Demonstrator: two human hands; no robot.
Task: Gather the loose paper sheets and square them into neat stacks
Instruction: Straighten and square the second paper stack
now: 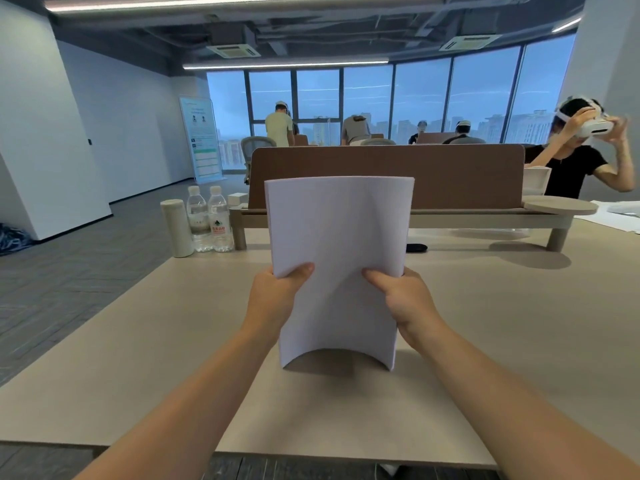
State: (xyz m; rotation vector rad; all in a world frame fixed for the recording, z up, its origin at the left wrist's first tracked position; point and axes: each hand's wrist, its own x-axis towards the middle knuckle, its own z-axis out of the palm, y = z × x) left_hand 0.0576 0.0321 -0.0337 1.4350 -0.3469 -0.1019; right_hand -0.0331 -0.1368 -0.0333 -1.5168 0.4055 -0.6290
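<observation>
While the left hand & right hand are both gripping the paper stack upright, they're best tapping its bowed near edge flat on the table, w/ looser grip.

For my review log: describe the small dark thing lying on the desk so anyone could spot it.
Start at the brown divider panel across the beige desk. Below its raised shelf, just right of the held paper stack, lies a flat black oval object. It is the only dark item on the desk; the bottles stand far left.
</observation>
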